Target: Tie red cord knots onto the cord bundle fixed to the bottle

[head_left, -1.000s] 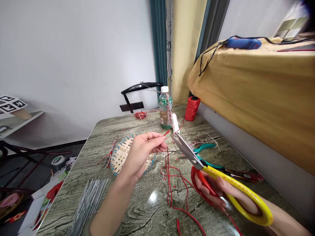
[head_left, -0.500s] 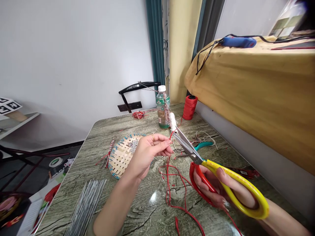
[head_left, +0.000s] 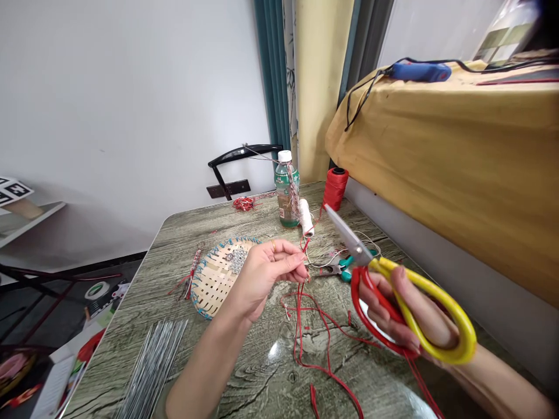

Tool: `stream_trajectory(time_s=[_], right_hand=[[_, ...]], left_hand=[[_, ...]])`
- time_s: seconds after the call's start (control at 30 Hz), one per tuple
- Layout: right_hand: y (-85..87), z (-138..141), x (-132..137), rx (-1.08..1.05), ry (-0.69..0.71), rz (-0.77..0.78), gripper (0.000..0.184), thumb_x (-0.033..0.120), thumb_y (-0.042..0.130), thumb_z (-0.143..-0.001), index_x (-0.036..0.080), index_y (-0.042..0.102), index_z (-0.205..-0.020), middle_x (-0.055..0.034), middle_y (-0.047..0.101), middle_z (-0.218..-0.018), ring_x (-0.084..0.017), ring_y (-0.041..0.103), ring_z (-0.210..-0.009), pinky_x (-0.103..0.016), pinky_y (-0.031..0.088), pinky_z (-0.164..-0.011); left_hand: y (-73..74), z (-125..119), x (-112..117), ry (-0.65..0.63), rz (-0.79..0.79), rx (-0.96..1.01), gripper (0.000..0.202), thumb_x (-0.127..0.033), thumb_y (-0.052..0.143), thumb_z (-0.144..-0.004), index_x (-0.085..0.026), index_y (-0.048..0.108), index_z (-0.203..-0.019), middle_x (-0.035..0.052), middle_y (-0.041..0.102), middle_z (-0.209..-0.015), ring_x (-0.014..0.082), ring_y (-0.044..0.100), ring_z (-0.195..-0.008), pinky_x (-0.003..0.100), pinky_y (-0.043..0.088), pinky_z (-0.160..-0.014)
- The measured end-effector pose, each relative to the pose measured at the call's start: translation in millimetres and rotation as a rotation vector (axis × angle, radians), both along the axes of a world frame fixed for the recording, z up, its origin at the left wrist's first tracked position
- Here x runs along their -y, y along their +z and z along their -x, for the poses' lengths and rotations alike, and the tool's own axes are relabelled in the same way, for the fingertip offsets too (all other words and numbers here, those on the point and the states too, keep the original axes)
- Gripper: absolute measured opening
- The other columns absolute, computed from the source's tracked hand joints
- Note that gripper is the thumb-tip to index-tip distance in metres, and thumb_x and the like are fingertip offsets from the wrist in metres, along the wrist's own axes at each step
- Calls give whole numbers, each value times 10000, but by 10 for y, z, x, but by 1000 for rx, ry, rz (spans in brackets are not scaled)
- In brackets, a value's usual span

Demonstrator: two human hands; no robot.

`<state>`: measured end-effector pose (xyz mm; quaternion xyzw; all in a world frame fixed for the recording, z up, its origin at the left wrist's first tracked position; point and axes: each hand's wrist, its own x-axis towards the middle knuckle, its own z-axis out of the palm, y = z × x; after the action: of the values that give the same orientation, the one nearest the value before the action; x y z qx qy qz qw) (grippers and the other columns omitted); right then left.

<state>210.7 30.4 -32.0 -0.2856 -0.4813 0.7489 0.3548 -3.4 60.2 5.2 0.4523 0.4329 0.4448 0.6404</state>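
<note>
Over the grainy, wood-patterned desk (head_left: 244, 378) I see the left hand (head_left: 282, 265) pinching a thin, smooth red cord (head_left: 332, 375), a short end poking up, the rest dangling into loose curves on the surface. The right hand (head_left: 421, 308) grips scissors (head_left: 358, 253), pointed metal blades together, handles glossy red and yellow, apart from the pinched end.

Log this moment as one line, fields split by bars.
left hand: pinching red cord | right hand: holding closed scissors | nearby: green-handled pliers, white spool, red spool
</note>
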Motion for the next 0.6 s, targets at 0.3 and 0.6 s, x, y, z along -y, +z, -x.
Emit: stream_trajectory(time_s=[0.3,0.6], right_hand=[[-256,-75,-255,644,-121,-116,317,430,474,-815,129,548,-876,0,541,-674,-60,448,-493,-165,346,-431],[-382,44,-280,856,11,-388,290,335,555,-741,126,634,-927,-23,629,-783,-162,540,-678,-244,390,-597]], left_hand=[[82,138,-22,178,-44,69,33,-148,621,-732,-131,602,-711,-17,613,-590,52,557,-541,150,458,-559],[133,142,30,204,-63,95,26,-136,624,-730,-125,612,-709,-13,614,-589,51,558,-539,138,460,-545]])
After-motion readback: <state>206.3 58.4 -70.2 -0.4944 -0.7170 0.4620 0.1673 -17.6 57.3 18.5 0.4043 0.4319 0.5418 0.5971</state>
